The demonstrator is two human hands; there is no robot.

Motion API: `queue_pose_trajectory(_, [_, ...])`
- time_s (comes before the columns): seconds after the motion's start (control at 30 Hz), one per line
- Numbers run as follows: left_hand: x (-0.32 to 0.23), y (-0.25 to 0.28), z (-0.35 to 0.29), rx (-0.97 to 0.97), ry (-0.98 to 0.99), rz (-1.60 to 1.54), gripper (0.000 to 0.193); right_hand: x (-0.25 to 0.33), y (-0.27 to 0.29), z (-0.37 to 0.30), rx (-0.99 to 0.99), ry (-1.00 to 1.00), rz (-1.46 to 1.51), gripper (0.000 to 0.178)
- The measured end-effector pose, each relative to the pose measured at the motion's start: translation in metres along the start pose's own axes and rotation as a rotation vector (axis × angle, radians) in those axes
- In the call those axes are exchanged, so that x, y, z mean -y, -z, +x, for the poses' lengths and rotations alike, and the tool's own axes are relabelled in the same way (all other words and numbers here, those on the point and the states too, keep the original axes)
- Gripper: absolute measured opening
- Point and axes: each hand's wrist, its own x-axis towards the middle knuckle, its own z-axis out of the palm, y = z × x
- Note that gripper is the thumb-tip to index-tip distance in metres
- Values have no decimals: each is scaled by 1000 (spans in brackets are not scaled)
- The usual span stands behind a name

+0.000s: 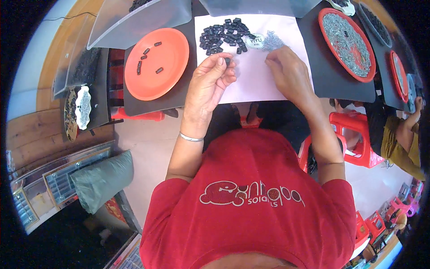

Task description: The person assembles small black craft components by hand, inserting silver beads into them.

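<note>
My left hand [210, 80] pinches a small black block [227, 61] between thumb and forefinger, just above a white sheet [251, 87]. Beyond it lies a loose heap of similar small black blocks [219, 36]. My right hand [289, 71] hovers over the sheet beside a little pile of thin silvery metal pins [275, 41]. Its fingers are curled together, and whatever they may hold is too small to see. To the left, an orange-red plate [156, 85] carries several dark finished-looking blocks [159, 70] set apart from one another.
Clear plastic bins [143, 22] stand along the table's far left edge. At the right, a red tray [372, 74] is full of silvery pins. Red plastic stools [351, 127] are under and beside the dark table [345, 92]. Another person's arm [410, 123] shows at far right.
</note>
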Motion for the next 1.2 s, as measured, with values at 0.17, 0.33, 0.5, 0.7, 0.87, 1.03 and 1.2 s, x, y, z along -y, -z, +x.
queue_pose_trajectory(0.17, [0,1,1,69,37,-104,16,6,-7,3,-35,4,219,11])
queue_pose_trajectory(0.33, [0,-12,-2,-8,47,-141,11,24,-8,4,148,-220,678,15])
queue_pose_trajectory(0.5, [7,-2,3,154,41,-227,13,30,-14,6,168,-138,702,15])
queue_pose_trajectory(0.7, [5,-14,-4,2,92,-112,21,36,-11,7,145,-102,639,15])
queue_pose_trajectory(0.87, [9,-8,-4,34,76,-93,21,37,-6,7,123,-76,491,13])
queue_pose_trajectory(1.03, [11,-10,-6,28,54,-67,19,36,-3,7,120,-73,470,11])
queue_pose_trajectory(1.2, [12,-14,-6,-7,35,-37,15,34,-6,4,70,-19,414,10])
